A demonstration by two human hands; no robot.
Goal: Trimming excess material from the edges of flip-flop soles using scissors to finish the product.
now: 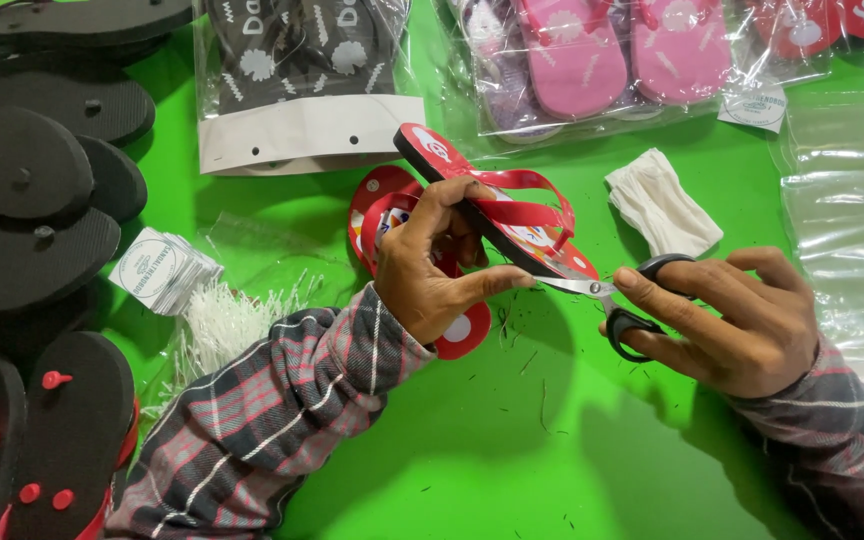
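1. Currently, left hand [432, 270] pinches a red foam flip-flop with red straps [497, 205], held tilted above the green table [472, 440].
2. Right hand [727, 315] grips black-handled scissors [617, 300]; blades at the sandal's heel edge, just beside the left thumb.
3. Judged mid-trim: dark shavings lie below both hands.
4. Second red sandal [382, 205] under the left hand, apparently untrimmed; black soles [32, 200] stacked well left, bagged pairs [592, 60] beyond.
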